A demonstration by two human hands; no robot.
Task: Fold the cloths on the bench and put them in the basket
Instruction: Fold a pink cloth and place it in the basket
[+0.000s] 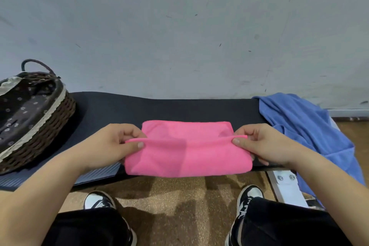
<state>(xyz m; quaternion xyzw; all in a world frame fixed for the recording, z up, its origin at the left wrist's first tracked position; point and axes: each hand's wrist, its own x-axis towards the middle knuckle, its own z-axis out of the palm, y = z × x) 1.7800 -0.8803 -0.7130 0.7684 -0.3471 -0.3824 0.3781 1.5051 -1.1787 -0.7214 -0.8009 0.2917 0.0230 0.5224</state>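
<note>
A pink cloth (185, 156) lies partly folded on the middle of the black bench (159, 108), its near part hanging over the front edge. My left hand (111, 144) pinches the raised fold at the cloth's left end. My right hand (263, 146) pinches the same fold at the right end. A blue cloth (303, 126) lies crumpled on the bench's right end and drapes over its side. The dark wicker basket (50, 126), lined with flowered fabric, stands on the bench's left end with no cloth visible in it.
A grey wall rises just behind the bench. Under the front edge are a brown speckled floor, my two black-and-white shoes (99, 200) and a white metal bench leg (285, 185) at the right.
</note>
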